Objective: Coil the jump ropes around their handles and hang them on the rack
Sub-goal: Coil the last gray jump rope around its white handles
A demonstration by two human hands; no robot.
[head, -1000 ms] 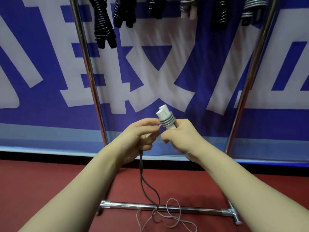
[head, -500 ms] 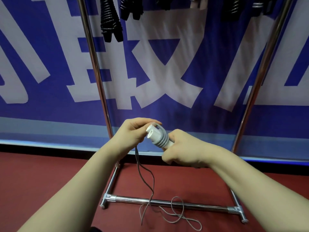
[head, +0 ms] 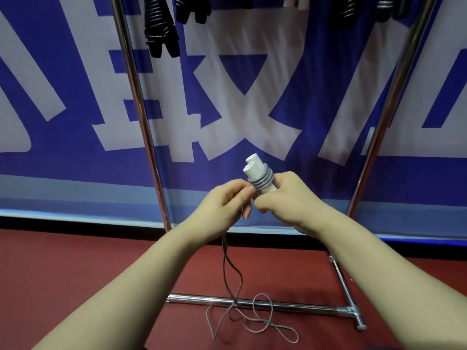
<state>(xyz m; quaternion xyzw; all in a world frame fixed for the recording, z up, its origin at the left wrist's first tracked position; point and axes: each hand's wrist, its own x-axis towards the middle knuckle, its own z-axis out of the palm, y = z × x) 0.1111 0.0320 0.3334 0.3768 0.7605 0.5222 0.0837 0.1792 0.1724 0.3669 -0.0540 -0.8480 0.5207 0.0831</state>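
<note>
The two white handles (head: 254, 168) are held side by side in front of the rack (head: 137, 102), with a few grey turns of rope (head: 264, 180) already round them. My right hand (head: 290, 198) grips their lower end with curled fingers, and my left hand (head: 225, 205) pinches the rope just beside the coil. I judge this is mid-winding: each turn should lie tight against the last, with light tension from the left. The slack (head: 252, 322) hangs down and loops on the floor (head: 75, 274), crossing the base bar (head: 303, 306), where it could snag. Black coiled ropes (head: 160, 29) hang above; the rail is out of view
</note>
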